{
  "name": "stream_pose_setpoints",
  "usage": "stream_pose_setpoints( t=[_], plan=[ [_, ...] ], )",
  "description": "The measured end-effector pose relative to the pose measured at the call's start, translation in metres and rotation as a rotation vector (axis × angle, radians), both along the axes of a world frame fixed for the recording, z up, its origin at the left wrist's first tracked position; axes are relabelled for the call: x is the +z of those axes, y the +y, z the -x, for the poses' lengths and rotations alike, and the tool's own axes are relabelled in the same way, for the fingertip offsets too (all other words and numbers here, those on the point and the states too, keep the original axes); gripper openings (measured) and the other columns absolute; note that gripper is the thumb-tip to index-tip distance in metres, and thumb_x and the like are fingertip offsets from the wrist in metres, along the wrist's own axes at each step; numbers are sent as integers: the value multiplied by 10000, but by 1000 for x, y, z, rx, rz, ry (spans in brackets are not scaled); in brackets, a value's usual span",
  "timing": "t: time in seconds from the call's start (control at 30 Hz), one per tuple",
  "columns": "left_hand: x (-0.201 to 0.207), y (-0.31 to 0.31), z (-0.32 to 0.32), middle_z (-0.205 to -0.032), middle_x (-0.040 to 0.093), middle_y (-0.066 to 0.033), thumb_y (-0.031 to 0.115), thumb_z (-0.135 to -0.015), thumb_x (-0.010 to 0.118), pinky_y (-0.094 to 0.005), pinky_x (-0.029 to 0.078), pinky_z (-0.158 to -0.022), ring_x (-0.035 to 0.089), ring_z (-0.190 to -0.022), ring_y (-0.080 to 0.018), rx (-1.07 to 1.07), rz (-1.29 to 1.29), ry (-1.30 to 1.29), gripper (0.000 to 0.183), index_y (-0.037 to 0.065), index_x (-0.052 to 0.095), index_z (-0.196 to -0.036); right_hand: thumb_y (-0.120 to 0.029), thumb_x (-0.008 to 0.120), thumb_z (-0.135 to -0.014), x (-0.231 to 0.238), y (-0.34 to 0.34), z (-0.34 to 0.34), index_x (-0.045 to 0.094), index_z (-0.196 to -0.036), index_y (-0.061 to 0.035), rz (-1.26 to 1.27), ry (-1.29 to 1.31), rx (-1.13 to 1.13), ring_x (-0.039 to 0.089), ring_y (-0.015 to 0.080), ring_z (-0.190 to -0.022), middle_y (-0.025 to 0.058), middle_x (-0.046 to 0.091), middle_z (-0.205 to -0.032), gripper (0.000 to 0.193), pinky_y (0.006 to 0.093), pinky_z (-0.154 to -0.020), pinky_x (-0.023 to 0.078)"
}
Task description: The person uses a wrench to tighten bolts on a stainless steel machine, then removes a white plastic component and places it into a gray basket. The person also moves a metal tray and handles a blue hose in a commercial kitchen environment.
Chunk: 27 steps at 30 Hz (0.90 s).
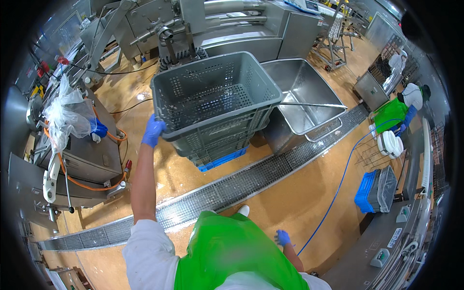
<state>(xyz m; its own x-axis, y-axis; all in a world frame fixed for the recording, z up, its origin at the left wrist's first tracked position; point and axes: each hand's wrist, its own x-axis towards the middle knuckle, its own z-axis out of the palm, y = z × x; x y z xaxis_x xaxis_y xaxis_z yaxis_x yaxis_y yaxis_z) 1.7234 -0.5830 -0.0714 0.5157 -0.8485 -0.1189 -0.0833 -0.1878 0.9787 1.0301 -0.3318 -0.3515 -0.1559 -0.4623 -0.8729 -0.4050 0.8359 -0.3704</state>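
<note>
My left hand [153,131], in a blue glove, is closed on the near left rim of a grey perforated plastic crate [212,123]. The crate's inside looks wet, with nothing in it but droplets or small bits. It tops a stack of similar crates, with a blue one [223,160] at the bottom. Down at my right side hangs my right hand [282,238], also gloved in blue, its fingers loosely apart and holding nothing. Just right of the stack stands a steel tub [309,92] with a bar handle and a thin rod lying across it.
A metal drain grate [208,195] crosses the wet floor. A blue hose [333,208] trails along the right. Large steel machinery [241,36] stands ahead; a steel cabinet [92,154] with an orange cable is at left. A co-worker in a green apron [389,116] bends near white containers [390,145].
</note>
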Motion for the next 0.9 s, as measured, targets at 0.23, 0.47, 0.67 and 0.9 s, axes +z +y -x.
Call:
stream_pose_setpoints(
  t=[0.23,0.47,0.67,0.9],
  plan=[
    [31,122,-57,-821,574,-37,-36,-675,496,-232,432,-576,514,-665,-91,-7,-88,-73,661,42,470,-1331,-413,487,-905,24,-102,-35,579,-1116,-65,298,-61,37,621,183,-670,94,650,-841,418,309,-556,483],
    [-3,322,-54,-917,639,-33,-52,-622,517,-260,490,-661,571,-745,-139,333,-325,-39,560,-6,598,-1174,-449,506,-921,38,-178,-142,566,-1133,-90,303,-269,242,601,159,-682,73,643,-857,421,305,-584,479],
    [40,425,-21,-976,676,-77,-53,-616,495,-295,507,-749,620,-829,-172,350,-422,-357,584,-20,591,-1191,-473,543,-923,62,-265,-292,487,-1218,-90,349,-569,466,600,174,-706,95,625,-969,486,325,-611,501],
    [-32,500,-24,-1039,636,-293,37,-652,554,-422,487,-860,625,-987,-416,591,-724,-703,545,-99,519,-1179,-528,595,-867,108,-298,-419,298,-1407,-155,101,-588,32,593,283,-891,161,468,-1211,720,434,-635,539]
  ],
)
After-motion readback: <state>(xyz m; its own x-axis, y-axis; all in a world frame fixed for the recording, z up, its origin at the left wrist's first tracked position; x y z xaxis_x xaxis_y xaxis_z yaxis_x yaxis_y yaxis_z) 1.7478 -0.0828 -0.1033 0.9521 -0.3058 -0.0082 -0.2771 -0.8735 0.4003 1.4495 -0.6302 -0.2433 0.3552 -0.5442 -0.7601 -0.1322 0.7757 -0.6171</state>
